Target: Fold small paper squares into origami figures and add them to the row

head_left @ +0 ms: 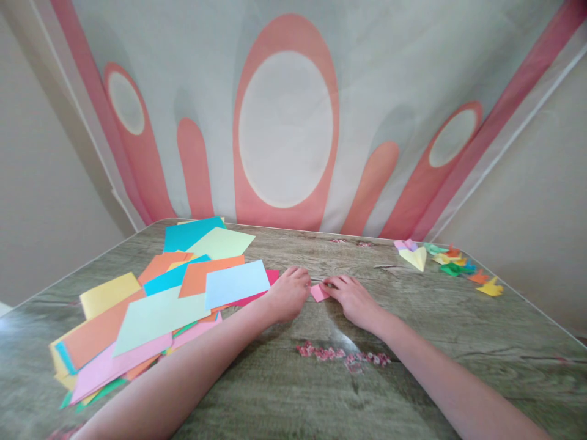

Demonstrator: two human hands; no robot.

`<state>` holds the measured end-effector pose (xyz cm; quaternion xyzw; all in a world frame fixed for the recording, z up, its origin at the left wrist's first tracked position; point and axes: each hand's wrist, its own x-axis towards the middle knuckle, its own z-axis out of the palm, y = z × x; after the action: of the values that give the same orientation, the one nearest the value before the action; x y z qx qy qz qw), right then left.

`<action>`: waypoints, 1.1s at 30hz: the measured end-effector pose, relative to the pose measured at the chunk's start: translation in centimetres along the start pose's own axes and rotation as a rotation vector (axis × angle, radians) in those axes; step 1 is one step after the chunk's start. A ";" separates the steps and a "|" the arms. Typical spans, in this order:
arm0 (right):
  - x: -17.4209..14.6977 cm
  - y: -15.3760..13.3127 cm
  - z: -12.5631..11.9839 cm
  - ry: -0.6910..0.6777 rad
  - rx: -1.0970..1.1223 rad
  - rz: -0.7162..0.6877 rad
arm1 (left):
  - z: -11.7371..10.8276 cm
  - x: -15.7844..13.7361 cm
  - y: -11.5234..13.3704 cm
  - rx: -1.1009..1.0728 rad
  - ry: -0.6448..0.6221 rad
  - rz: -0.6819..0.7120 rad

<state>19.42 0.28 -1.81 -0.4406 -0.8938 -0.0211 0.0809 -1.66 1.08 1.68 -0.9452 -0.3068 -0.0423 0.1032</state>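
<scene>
A small piece of folded pink paper [320, 293] lies between my two hands, low over the middle of the table. My left hand [290, 294] is closed, its curled fingers meeting the paper's left edge. From the other side, my right hand [354, 299] pinches the paper's upper right edge between thumb and fingers. The exact grip of the left fingertips is partly hidden behind the hand. Just behind my left hand, a red sheet [252, 294] shows under a light blue sheet [237, 285].
Several loose coloured sheets [158, 318] spread over the table's left side, beneath my left forearm. Small folded paper figures [454, 269] sit at the far right, beside a yellow and lilac one [415, 256]. The wood-grain table [440, 330] bears printed pink flowers. A patterned cloth [202, 55] hangs behind.
</scene>
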 end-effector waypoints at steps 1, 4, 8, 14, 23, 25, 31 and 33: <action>0.0 0.0 0.1 0.005 -0.005 -0.003 | 0.0 0.0 0.1 0.002 -0.006 -0.002; -0.2 0.0 0.4 0.024 -0.019 -0.031 | 0.1 0.2 0.2 0.009 -0.014 -0.009; -0.4 0.1 0.7 0.043 -0.034 -0.074 | 0.3 0.2 0.3 0.000 0.005 -0.022; -0.4 0.3 0.4 0.003 -0.023 -0.063 | 0.5 0.0 0.4 -0.089 0.059 -0.114; -0.4 0.3 0.2 -0.008 0.021 -0.061 | 0.6 0.2 1.8 -0.100 -0.020 -0.009; -0.5 0.7 0.1 -0.016 0.055 -0.087 | 0.6 0.2 2.0 -0.082 -0.035 -0.009; -1.2 2.7 -1.0 -0.120 0.191 -0.184 | 0.9 0.2 2.1 -0.052 -0.044 -0.003; -1.3 3.1 -1.3 -0.136 0.224 -0.182 | 0.9 0.2 2.0 -0.058 -0.051 -0.010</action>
<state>22.78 1.03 -0.85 -0.3465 -0.9302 0.1012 0.0666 -0.32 -0.18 0.49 -0.9470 -0.3128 -0.0274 0.0677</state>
